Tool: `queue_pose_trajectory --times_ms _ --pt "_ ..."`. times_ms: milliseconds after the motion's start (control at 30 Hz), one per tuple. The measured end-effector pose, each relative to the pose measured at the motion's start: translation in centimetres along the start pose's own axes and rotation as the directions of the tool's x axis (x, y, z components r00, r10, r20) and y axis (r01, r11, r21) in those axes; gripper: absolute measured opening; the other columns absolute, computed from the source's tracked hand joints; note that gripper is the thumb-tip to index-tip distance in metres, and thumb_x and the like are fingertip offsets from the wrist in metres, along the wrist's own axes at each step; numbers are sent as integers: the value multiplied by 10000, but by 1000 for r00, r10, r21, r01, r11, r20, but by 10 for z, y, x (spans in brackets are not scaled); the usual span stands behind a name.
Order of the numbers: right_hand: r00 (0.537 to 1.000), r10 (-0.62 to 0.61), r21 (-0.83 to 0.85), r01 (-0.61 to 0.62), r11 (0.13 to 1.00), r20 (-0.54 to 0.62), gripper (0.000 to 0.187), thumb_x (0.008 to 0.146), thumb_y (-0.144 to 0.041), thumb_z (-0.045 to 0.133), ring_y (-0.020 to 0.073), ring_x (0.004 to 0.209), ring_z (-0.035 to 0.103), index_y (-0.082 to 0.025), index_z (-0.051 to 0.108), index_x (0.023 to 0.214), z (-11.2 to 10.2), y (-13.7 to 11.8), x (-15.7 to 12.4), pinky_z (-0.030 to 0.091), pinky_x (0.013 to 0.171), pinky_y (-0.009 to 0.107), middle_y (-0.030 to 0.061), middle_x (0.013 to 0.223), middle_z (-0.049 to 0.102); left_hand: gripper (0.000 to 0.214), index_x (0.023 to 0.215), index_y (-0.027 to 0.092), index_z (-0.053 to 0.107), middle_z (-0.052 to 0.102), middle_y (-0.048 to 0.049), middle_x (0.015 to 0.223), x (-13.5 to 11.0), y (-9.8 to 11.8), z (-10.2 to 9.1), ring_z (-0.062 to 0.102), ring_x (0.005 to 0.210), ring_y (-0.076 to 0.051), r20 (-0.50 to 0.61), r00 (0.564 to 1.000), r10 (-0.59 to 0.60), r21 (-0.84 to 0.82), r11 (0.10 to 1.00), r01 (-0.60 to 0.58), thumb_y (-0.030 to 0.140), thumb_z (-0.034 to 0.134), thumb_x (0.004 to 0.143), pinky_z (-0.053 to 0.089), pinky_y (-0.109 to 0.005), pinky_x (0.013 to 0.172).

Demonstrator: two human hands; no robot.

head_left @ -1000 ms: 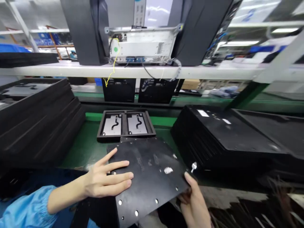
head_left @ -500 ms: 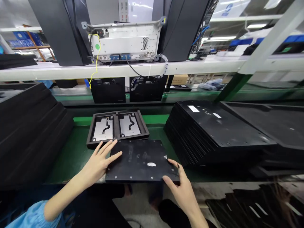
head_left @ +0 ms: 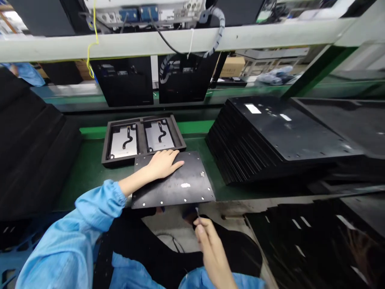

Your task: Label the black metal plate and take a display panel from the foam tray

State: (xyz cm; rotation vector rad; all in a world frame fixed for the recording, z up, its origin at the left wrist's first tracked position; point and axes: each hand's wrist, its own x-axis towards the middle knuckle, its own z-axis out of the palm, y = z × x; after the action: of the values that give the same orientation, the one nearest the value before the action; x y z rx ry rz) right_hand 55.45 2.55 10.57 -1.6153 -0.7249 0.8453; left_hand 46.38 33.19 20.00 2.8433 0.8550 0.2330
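Your left hand (head_left: 164, 163) is pressing flat, fingers spread, on the black plate (head_left: 174, 180); your right hand (head_left: 210, 249) is pinching a small pin (head_left: 197, 212) below the surface (head_left: 90, 168).

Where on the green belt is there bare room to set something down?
Bare green belt lies between the left black stack and the flat plate under the left hand. A thin strip lies behind the tray. The right side is crowded by stacked plates.
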Motion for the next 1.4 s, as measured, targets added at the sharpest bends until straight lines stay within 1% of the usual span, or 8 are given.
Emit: queue_pose_trajectory --times_ms 100,200,333,500,700,1067,1233,1400 --pt "985 117 65 -126 990 127 666 952 -804 640 168 508 527 -223 748 1259 17 17 -6 447 493 287 8 719 614 575 1442 121 613 748 -188 1355 25 10 15 739 1200 -334 18 1000 -8 5 1000 8 561 407 1135 566 -454 1021" --pt "978 179 147 -194 970 110 761 960 -823 613 119 411 403 -184 710 1361 21 26 0 329 423 252 -29 652 550 567 1411 127 613 756 -180 1327 29 10 20 743 1172 -328 3 1000 1 0 1000 -1 566 381 1138 553 -440 1001" --pt "992 128 198 -122 973 -15 618 984 -732 674 121 551 369 -184 755 1258 13 28 9 313 492 236 -49 661 425 568 1422 138 597 750 -166 1346 26 7 20 738 1176 -329 -4 1000 13 1 1000 -13 578 379 1136 542 -441 1002" --pt "991 129 213 -123 969 -15 518 1019 -669 671 152 697 480 -200 768 1215 6 30 13 420 611 257 8 797 554 555 1409 119 596 750 -173 1339 26 8 18 737 1182 -340 -1 1000 23 9 1000 -23 559 390 1140 546 -445 988" --pt "999 51 208 -49 977 -8 494 1058 -667 600 121 556 380 -210 713 1207 19 37 11 339 521 250 -46 694 450 554 1421 117 588 751 -172 1346 26 9 15 739 1193 -326 11 1000 28 24 999 -28 556 398 1141 550 -417 982" --pt "995 -56 146 67 987 -77 466 1108 -633 506 138 643 364 -208 665 1215 30 72 19 336 574 245 -50 763 389 575 1442 91 572 727 -196 1386 27 7 13 727 1226 -349 40 998 46 16 999 -47 545 391 1138 554 -438 1004" --pt "993 -77 -68 71 995 -88 475 1129 -613 436 165 649 487 -218 673 1246 21 49 11 435 624 269 -25 773 520 564 1436 104 575 726 -195 1385 27 7 14 721 1232 -340 46 998 50 20 999 -51 544 389 1136 552 -428 1012" --pt "991 -131 -403 127 906 18 437 1168 -510 367 256 1102 728 -240 689 1288 -7 2 12 535 955 324 70 1129 755 564 1431 108 571 730 -194 1372 26 7 14 725 1219 -346 48 998 45 20 999 -46 546 376 1135 559 -442 1003"
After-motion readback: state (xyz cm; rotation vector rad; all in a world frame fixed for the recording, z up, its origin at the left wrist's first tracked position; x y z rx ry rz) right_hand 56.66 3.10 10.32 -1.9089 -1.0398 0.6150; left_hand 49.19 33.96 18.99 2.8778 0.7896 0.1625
